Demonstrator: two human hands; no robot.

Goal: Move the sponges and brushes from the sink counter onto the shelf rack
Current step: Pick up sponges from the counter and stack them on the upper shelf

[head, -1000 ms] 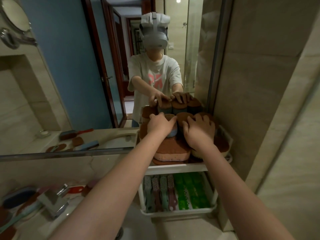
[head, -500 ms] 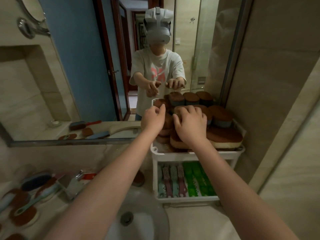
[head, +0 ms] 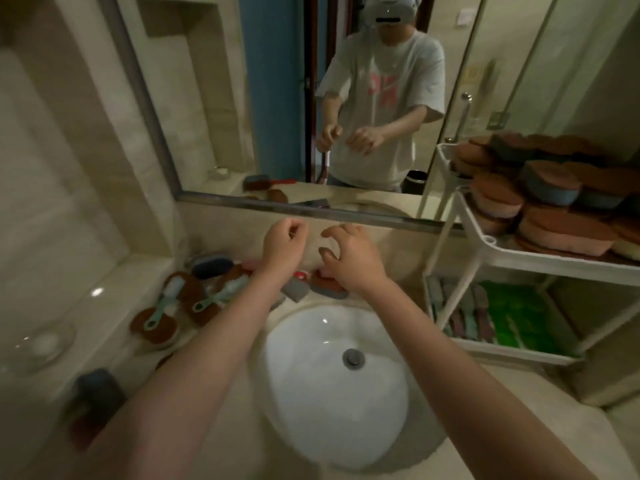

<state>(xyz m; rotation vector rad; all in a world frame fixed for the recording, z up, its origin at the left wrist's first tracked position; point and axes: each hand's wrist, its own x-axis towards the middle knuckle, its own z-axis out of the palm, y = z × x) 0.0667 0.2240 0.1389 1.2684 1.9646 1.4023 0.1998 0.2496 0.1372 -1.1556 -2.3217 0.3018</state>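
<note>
Over the far rim of the sink (head: pixel 332 393), just below the mirror (head: pixel 214 98), the left hand (head: pixel 282 251) and right hand (head: pixel 353 263) are hovering side by side, apart. The left grip is curling loosely, holding nothing; the right grip is spreading wide with bent fingers, also holding nothing. Left of the hands, brown sponges (head: pixel 157 329) and long-handled brushes (head: pixel 221 294) are lying on the worktop (head: pixel 114 282). At the right, the shelf rack (head: pixel 540 263) is carrying stacked sponges (head: pixel 554 233) on its upper tier and upright brushes (head: pixel 464 313) on its lower tier.

Single head-worn wide-angle view — forward and down, close over the sink (head: pixel 311 403), mirror (head: pixel 242 98) ahead.
</note>
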